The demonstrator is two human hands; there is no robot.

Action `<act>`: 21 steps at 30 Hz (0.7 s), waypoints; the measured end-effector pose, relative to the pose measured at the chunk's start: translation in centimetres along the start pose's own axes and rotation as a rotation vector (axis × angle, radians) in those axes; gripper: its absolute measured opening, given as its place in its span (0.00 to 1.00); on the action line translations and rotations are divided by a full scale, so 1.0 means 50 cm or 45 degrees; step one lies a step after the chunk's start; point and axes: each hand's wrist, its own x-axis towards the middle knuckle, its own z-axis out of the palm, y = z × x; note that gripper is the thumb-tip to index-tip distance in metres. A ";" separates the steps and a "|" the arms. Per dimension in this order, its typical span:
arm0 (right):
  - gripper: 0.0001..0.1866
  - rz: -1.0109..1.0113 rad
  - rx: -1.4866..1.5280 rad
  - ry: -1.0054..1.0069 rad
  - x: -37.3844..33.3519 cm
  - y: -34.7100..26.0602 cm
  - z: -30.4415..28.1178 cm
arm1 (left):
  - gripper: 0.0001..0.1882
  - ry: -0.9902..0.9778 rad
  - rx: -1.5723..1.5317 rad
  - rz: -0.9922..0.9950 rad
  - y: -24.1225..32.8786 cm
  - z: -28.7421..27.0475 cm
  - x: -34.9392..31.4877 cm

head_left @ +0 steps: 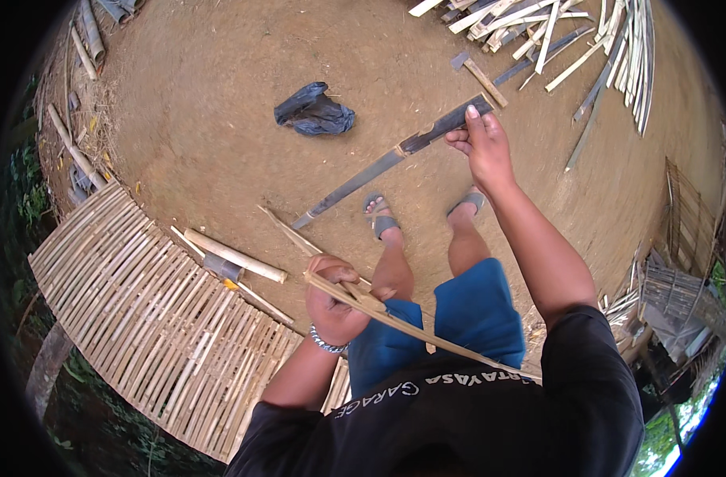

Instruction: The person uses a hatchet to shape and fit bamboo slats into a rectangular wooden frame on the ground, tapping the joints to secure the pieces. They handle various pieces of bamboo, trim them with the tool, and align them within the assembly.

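In my raised right hand (482, 143) is one end of a long dark bamboo slat (371, 169), pinched between thumb and fingers. The slat slants down to the left, tapering toward its far tip, with a pale ring at a node. My left hand (335, 302), a chain bracelet on its wrist, is closed around thin pale bamboo strips (427, 327). One strip runs back across my shorts toward my shirt; another end pokes out ahead of the fingers, close to the slat's tip.
A bamboo-slat platform (156, 310) lies at left, with a loose bamboo pole (236, 254) beside it. A crumpled black plastic bag (315, 110) rests on bare earth. A wooden-handled tool (482, 81) with a metal head lies near piled bamboo strips (530, 32) at upper right.
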 end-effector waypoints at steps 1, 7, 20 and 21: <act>0.16 0.017 0.000 0.000 0.022 0.006 -0.002 | 0.31 0.013 0.004 -0.011 0.002 0.003 0.001; 0.17 0.163 0.088 -0.112 0.193 0.103 -0.017 | 0.33 0.050 0.098 -0.107 0.015 0.006 -0.007; 0.43 0.209 -1.093 -0.524 0.386 0.206 -0.234 | 0.32 0.107 0.255 -0.279 0.039 0.174 0.121; 0.42 0.299 -1.088 -0.680 0.348 0.190 -0.263 | 0.32 0.119 0.290 -0.301 0.031 0.189 0.137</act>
